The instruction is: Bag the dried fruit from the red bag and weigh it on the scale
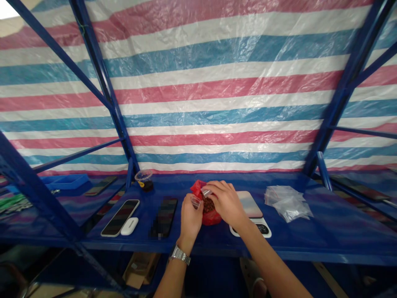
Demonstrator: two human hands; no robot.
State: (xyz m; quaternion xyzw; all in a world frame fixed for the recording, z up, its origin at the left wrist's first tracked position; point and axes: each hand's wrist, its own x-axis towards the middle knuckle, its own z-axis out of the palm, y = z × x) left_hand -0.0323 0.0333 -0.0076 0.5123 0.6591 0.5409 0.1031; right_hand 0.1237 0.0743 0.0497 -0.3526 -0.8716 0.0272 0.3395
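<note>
A red plastic bag (211,218) stands with its mouth spread, full of small brown pieces (209,205). My left hand (190,217), with a metal watch (180,254) on its wrist, is at the bag's left side. Its fingers are closed on a clear plastic piece (195,202), perhaps a small bag. My right hand (226,200) reaches over the red bag from the right, fingers bent round a small shiny silvery thing (206,192) whose kind I cannot make out. The right fingers partly cover the bag's mouth.
Right of the red bag is a white digital scale (266,230) with a metal plate. Clear zip bags (288,203) lie further right. To the left are a black phone (164,217), a pale-edged phone (120,218), a white earbud case (129,226) and a clear cup (145,180). Blue posts (107,87) frame the table.
</note>
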